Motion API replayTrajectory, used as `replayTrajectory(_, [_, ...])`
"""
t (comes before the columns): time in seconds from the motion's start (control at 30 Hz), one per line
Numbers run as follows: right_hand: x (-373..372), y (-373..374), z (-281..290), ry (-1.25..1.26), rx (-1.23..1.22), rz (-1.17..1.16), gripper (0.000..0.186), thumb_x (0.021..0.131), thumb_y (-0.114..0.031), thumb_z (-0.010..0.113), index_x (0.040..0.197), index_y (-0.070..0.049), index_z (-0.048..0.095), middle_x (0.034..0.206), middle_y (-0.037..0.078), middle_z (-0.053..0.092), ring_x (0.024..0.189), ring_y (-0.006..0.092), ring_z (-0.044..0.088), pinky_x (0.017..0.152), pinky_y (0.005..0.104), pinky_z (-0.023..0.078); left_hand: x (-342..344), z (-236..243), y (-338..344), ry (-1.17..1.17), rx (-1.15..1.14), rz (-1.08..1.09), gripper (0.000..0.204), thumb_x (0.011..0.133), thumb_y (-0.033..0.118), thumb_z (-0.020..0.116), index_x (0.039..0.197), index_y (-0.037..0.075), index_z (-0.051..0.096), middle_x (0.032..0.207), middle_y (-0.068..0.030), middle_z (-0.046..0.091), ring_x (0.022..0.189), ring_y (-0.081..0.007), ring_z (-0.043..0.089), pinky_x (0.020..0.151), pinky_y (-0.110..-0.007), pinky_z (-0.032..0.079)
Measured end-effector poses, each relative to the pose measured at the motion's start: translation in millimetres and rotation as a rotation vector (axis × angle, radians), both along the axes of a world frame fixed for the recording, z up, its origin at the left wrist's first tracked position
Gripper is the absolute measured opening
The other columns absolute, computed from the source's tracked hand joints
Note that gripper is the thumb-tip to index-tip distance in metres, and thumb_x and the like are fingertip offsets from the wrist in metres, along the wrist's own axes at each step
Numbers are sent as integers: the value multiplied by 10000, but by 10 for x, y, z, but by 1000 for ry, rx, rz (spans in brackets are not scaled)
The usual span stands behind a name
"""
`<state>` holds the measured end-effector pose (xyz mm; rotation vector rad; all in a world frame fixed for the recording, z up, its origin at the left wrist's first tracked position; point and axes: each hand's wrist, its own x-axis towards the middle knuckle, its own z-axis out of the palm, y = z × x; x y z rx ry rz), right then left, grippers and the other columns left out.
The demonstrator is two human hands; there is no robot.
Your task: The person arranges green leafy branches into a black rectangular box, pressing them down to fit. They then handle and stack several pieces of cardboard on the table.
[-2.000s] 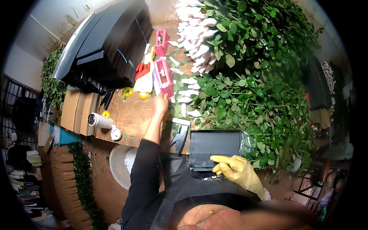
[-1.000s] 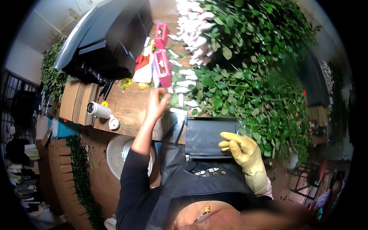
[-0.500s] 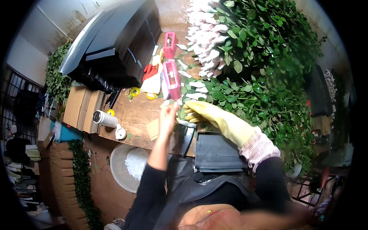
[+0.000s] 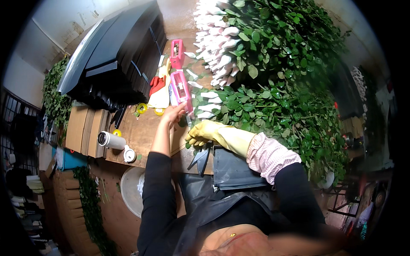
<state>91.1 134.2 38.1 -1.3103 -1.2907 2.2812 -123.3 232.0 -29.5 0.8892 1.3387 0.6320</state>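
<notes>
My bare left hand (image 4: pixel 174 114) is at the near end of a pink tape dispenser (image 4: pixel 180 85), its index finger stretched to it and its other fingers curled in. Whatever they may hold is hidden. My right hand (image 4: pixel 202 133), in a yellow rubber glove with a pinkish knit cuff, is beside it, palm down with the fingers bent under. What lies beneath those fingers I cannot make out. Just below the glove, scissors (image 4: pixel 199 161) lie near the table's edge. White-sleeved flower heads (image 4: pixel 210 102) on leafy stems lie beyond the glove.
A large heap of leafy stems (image 4: pixel 290 55) with white-sleeved heads fills the back right. Dark flat sheets (image 4: pixel 124 55) are stacked at the back left. A white flask (image 4: pixel 113 140), cardboard pieces (image 4: pixel 79 128) and a second pink dispenser (image 4: pixel 177 53) stand on the table (image 4: pixel 139 141). Below is a bin (image 4: pixel 130 192).
My left hand has tilted, its index finger now reaching the dispenser. My right gloved hand has come nearer to me and its fingers have bent further. The view has shifted a little.
</notes>
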Motion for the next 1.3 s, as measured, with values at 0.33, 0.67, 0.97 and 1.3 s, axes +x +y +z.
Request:
replayTrajectory(0.33, [514,-272,460,185,406,-91,216,1018,-140,579,1101,-33,747,935,64,773,859,115,710,788,256,557,654,373,-255,75,394,-9,225,894,227,789,973,17,794,872,-39,764,794,-101,660,791,-268,513])
replayTrajectory(0.67, [2357,-2715,897,391,131,-419,504,1021,-383,602,1274,52,634,941,162,761,844,229,752,763,356,617,2763,1223,-1909,599,1515,-635,111,795,248,777,825,144,802,1444,-150,566,1444,-390,369,1200,-616,222])
replayTrajectory(0.97, [2093,-3550,-189,123,-239,-779,335,1034,-276,594,1164,16,695,900,136,726,813,240,732,761,334,602,3010,1000,-1948,590,1264,-759,590,976,88,528,1537,16,357,1576,-280,353,1532,-438,203,1250,-497,193])
replayTrajectory(1.3, [2492,-3186,-2074,597,-235,-351,584,1103,-367,293,1374,106,501,1359,345,555,1250,445,571,1021,492,507,1953,1479,-2328,293,1079,-425,123,914,72,693,1030,33,692,985,-110,669,871,-266,647,774,-375,510])
